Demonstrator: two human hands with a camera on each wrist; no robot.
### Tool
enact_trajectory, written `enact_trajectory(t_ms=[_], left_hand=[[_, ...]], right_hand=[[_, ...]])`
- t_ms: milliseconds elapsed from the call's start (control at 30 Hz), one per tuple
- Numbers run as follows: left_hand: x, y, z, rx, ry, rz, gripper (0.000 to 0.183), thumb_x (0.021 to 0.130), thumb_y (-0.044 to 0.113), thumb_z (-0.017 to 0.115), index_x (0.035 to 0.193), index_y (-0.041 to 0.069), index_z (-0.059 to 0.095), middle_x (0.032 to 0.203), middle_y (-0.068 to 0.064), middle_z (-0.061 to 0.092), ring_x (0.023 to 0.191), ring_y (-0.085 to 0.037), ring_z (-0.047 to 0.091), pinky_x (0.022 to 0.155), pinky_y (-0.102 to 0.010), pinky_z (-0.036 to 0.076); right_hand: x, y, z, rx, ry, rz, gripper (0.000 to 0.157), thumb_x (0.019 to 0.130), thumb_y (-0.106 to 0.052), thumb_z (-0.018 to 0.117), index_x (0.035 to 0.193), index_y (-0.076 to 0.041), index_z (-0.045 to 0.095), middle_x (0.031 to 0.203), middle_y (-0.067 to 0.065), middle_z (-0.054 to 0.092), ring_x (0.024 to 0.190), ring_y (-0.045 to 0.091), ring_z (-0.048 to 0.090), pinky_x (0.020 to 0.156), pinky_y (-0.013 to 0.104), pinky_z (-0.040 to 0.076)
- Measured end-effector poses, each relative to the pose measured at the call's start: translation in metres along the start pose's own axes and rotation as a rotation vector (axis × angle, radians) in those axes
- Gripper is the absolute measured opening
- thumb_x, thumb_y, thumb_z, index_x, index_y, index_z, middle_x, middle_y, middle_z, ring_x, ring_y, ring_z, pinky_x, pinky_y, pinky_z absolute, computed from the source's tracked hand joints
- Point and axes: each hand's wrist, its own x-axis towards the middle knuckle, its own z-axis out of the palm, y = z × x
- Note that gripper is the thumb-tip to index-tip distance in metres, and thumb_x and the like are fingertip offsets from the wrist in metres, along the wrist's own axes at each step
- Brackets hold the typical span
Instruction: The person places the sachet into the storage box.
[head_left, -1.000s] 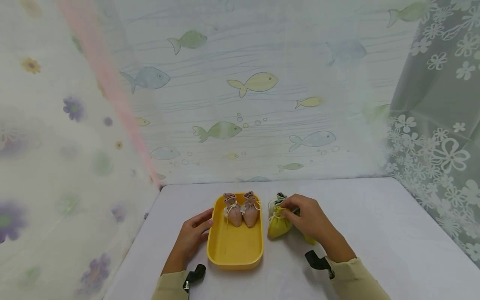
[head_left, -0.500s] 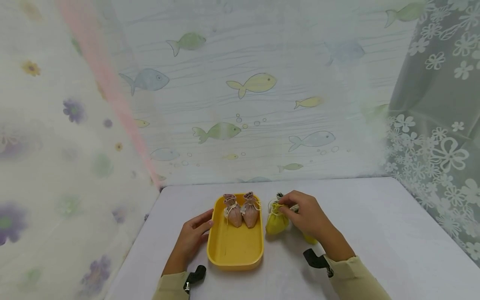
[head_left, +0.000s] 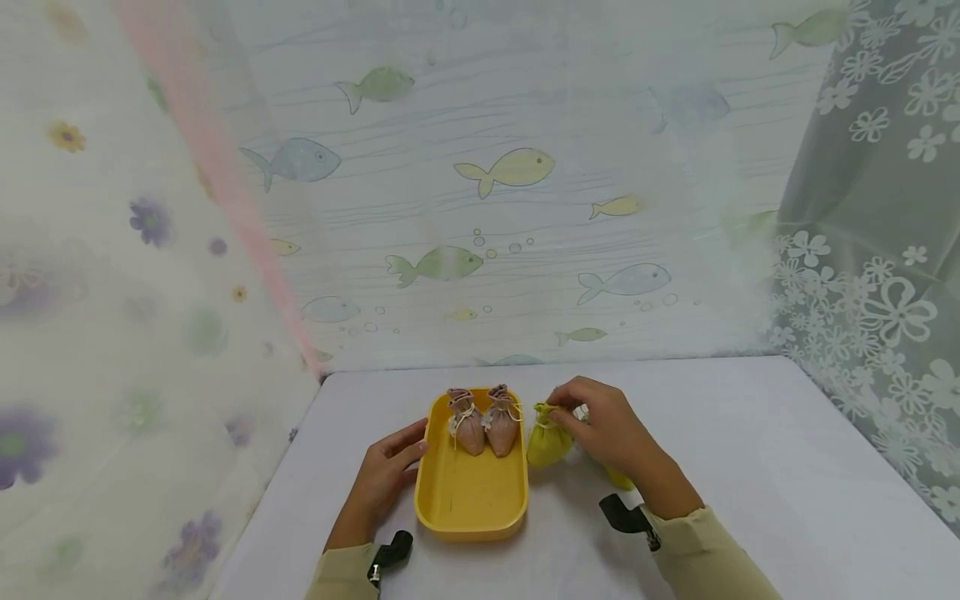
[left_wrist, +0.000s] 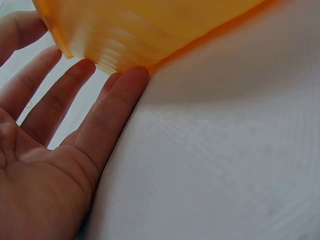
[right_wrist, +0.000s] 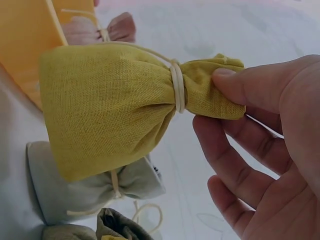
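My right hand (head_left: 600,422) pinches the gathered neck of a yellow drawstring pouch (right_wrist: 110,105) between thumb and fingers. The pouch hangs beside the right rim of a yellow tray (head_left: 471,500). In the tray's far half lie two dusty-pink drawstring pouches (head_left: 470,432), side by side with their tied necks toward the back. My left hand (head_left: 382,475) rests against the tray's left outer wall. In the left wrist view its thumb and fingers (left_wrist: 55,107) are extended, with tips touching the yellow plastic.
In the right wrist view a grey pouch (right_wrist: 90,185) and a brownish pouch (right_wrist: 122,225) lie beyond the held one. Part of another yellow pouch (head_left: 619,478) shows beneath my right wrist. A white table (head_left: 787,492) lies under everything, with a fish-patterned curtain (head_left: 525,250) behind it.
My right hand has moved slightly left and up, bringing the yellow pouch nearer the tray's right rim. The left hand and tray stay where they were.
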Motion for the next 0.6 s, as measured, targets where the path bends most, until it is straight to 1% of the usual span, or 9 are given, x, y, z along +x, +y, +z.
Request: enact_trajectory(t_ms=[100, 233, 433, 600], left_hand=[[0.0, 0.0, 0.0, -0.003, -0.003, 0.0, 0.051, 0.095, 0.028, 0.077, 0.143, 0.023, 0.063, 0.151, 0.0, 0.058, 0.132, -0.023, 0.062, 0.097, -0.037, 0.06], [-0.001, 0.001, 0.0, -0.007, -0.005, 0.004, 0.05, 0.095, 0.028, 0.076, 0.143, 0.023, 0.063, 0.151, 0.0, 0.058, 0.132, -0.023, 0.062, 0.097, -0.037, 0.06], [-0.001, 0.002, 0.001, 0.005, 0.007, -0.004, 0.05, 0.095, 0.028, 0.076, 0.143, 0.024, 0.063, 0.151, 0.0, 0.058, 0.132, -0.022, 0.062, 0.098, -0.037, 0.06], [-0.001, 0.002, 0.002, 0.019, 0.013, -0.008, 0.051, 0.095, 0.029, 0.076, 0.144, 0.025, 0.063, 0.151, 0.001, 0.057, 0.133, -0.022, 0.061, 0.099, -0.037, 0.059]], right_hand=[[0.002, -0.003, -0.001, -0.007, -0.008, 0.011, 0.016, 0.091, -0.015, 0.08, 0.105, -0.021, 0.073, 0.101, -0.014, 0.069, 0.09, 0.003, 0.064, 0.082, 0.037, 0.062], [0.004, -0.005, -0.002, -0.016, -0.005, 0.002, 0.016, 0.091, -0.015, 0.08, 0.105, -0.021, 0.073, 0.101, -0.014, 0.07, 0.09, 0.003, 0.064, 0.081, 0.03, 0.061], [0.008, -0.005, -0.001, -0.01, -0.007, -0.028, 0.016, 0.092, -0.014, 0.08, 0.105, -0.02, 0.074, 0.102, -0.013, 0.07, 0.09, 0.004, 0.065, 0.083, 0.034, 0.062], [0.012, -0.01, -0.001, -0.004, -0.006, -0.046, 0.015, 0.091, -0.013, 0.08, 0.105, -0.018, 0.074, 0.102, -0.012, 0.071, 0.091, 0.004, 0.066, 0.082, 0.033, 0.062]])
